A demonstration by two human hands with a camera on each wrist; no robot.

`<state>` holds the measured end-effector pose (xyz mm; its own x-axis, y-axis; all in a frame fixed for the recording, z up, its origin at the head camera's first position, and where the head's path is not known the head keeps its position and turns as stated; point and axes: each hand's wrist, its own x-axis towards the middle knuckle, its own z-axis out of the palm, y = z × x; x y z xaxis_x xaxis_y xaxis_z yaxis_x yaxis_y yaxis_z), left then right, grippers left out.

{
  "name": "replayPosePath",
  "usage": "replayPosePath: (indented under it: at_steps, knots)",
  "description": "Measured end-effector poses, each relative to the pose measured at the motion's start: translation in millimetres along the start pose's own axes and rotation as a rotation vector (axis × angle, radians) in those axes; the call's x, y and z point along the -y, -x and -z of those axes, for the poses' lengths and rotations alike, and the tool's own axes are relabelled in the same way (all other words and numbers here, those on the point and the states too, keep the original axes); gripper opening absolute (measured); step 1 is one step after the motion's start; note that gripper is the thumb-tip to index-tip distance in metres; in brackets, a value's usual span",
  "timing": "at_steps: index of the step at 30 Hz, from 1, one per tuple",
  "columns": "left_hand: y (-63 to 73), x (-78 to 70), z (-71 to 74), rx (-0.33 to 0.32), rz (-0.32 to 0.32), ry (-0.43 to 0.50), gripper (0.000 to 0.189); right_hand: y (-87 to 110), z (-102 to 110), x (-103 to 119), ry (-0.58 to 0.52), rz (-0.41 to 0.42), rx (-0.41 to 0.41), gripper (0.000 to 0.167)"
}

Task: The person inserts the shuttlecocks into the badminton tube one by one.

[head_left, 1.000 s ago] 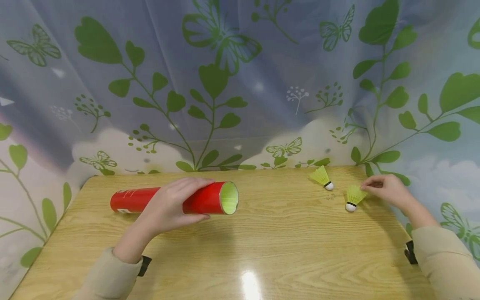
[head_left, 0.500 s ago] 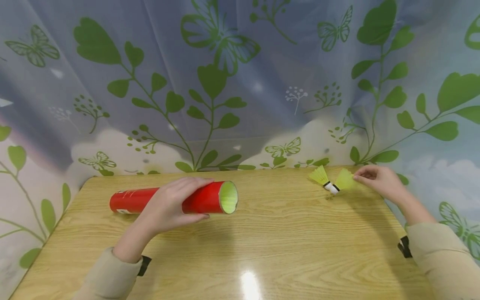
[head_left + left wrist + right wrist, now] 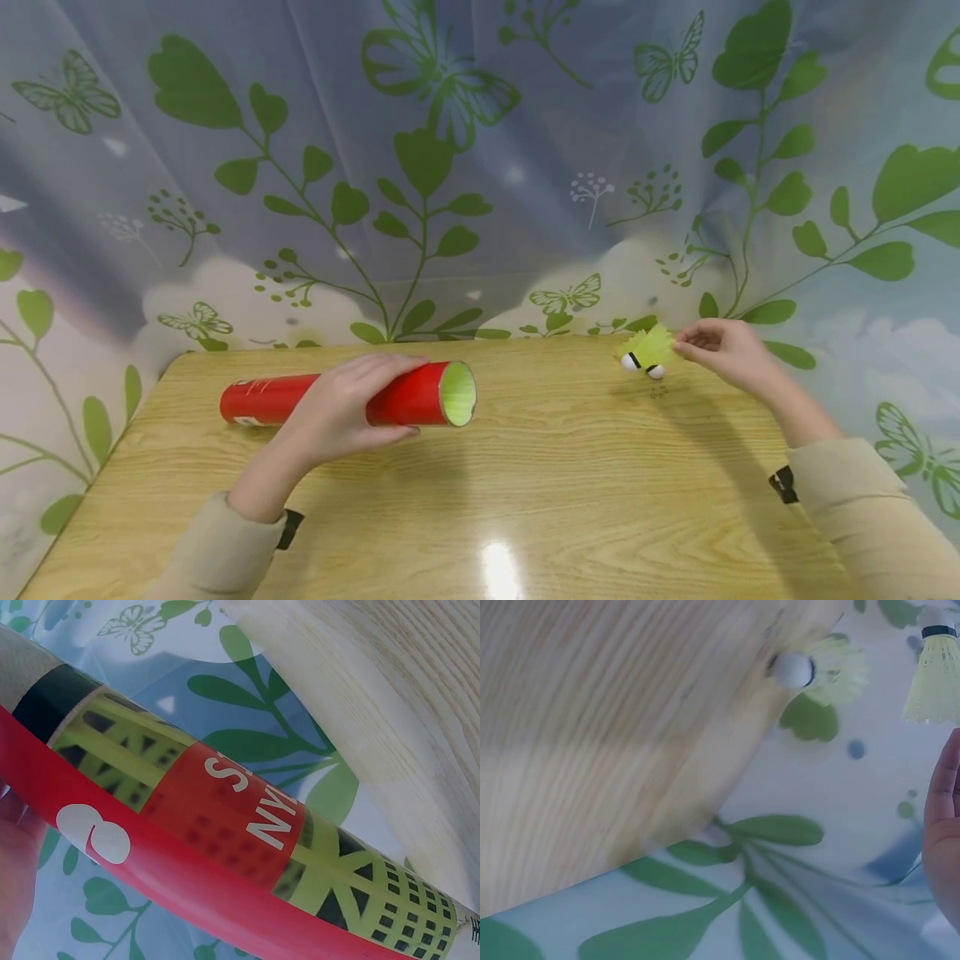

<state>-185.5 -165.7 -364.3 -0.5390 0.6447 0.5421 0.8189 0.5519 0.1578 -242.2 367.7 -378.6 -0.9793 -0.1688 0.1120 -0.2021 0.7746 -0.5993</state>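
Observation:
My left hand (image 3: 348,408) grips a red shuttlecock tube (image 3: 408,396) from above, thumb on the near side. The tube lies sideways with its open end to the right, and pale yellow shows inside. In the left wrist view, a clear strip along the tube (image 3: 176,900) shows yellow netted skirts. My right hand (image 3: 727,358) pinches a yellow shuttlecock (image 3: 660,342) by its skirt edge, its white cork pointing left. Behind it, partly hidden, a second shuttlecock (image 3: 656,372) lies on the table. The right wrist view shows the held shuttlecock (image 3: 934,675) apart from the other one (image 3: 791,671).
The wooden table (image 3: 570,467) ends at the back against a curtain (image 3: 480,208) printed with leaves and butterflies. The curtain also runs along the table's right side. Light glares off the tabletop near the front.
My right hand has lifted the nearer shuttlecock and carried it left and back, over the other one. Its cork has swung from pointing at me to pointing left. My left hand and tube stay put.

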Motion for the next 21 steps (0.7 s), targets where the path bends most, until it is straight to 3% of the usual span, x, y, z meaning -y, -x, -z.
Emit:
replayPosePath:
  at_steps: [13,21]
  knots:
    - [-0.3,-1.0,0.9,-0.001,0.006,-0.007,0.08,-2.1,-19.6,47.5,-0.052,0.143,-0.017,0.014]
    - [-0.1,0.5,0.7,-0.008,0.006,-0.003,0.08,-1.3,-33.9,81.8,-0.124,0.303,-0.065,0.006]
